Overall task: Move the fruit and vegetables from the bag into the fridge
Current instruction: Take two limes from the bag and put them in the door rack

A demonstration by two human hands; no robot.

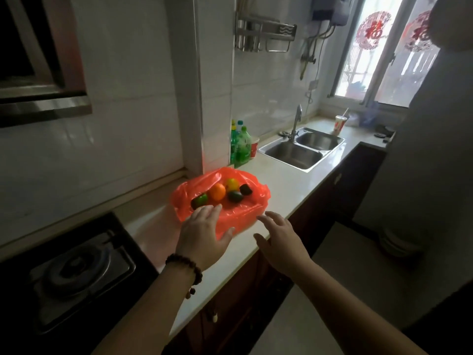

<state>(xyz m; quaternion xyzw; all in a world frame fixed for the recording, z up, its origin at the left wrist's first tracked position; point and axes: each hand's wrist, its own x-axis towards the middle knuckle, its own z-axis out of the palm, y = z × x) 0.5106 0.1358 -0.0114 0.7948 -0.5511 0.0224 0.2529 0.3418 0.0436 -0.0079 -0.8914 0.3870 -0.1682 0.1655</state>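
Observation:
A red plastic bag (238,216) lies open on the white counter (281,183). Inside it sit a green pepper (199,200), an orange (216,191), a yellow-orange fruit (232,184) and two dark pieces (235,196) (246,189). My left hand (204,234), with a bead bracelet at the wrist, hovers over the bag's near edge, fingers spread, fingertips beside the green pepper. My right hand (279,239) is open above the counter's front edge, just right of the bag, holding nothing.
A gas hob (76,272) lies to the left. Green bottles (240,144) and a red cup (254,147) stand behind the bag. A double sink (302,149) with a tap is further right. A tall grey fridge side (422,149) fills the right. Floor lies below.

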